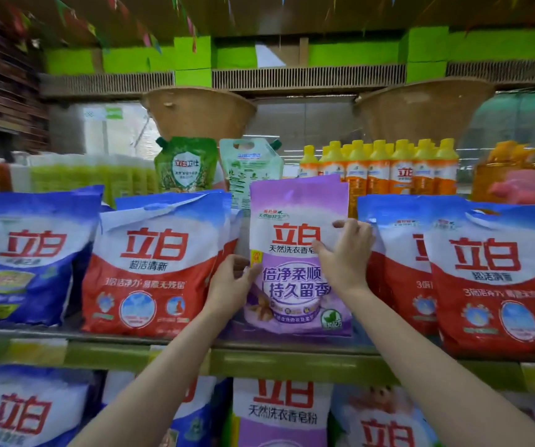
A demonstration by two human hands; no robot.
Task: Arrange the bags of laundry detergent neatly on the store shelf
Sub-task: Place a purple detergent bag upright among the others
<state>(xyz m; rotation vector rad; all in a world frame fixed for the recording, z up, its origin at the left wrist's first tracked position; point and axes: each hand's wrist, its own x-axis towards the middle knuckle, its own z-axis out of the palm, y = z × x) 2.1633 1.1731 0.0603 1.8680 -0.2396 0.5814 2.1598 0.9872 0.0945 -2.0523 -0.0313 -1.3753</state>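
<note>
A: What can go wrong from this position?

B: The purple detergent bag (295, 259) is stood upright on the shelf (259, 353), in the gap between the red bag on the left (150, 269) and the red bags on the right (498, 279). The gap looks narrow. If the purple bag is pushed farther in while it is squeezed at both sides, the neighbour bags can probably be dragged or tipped, and the row is then less neat than it should be. The bag is soft, so it may also slump forward over the near edge of the shelf when it is released too early.

A: How is the bag held?

B: It is held at both edges. The left hand (227, 285) is placed at the bag's left edge, about mid-height, with the fingers curled round the edge and the thumb laid on the front. The right hand (345, 256) is placed higher, at the right edge; the fingers are hooked round the edge and the thumb is pressed on the white front panel. Neither hand is spread wide, and nothing else is carried by them.

A: And behind the bag?

B: Green pouches (188, 166) and yellow-capped bottles (398, 169) are seen farther back. Whether they are touched by the bag cannot be told.
</note>
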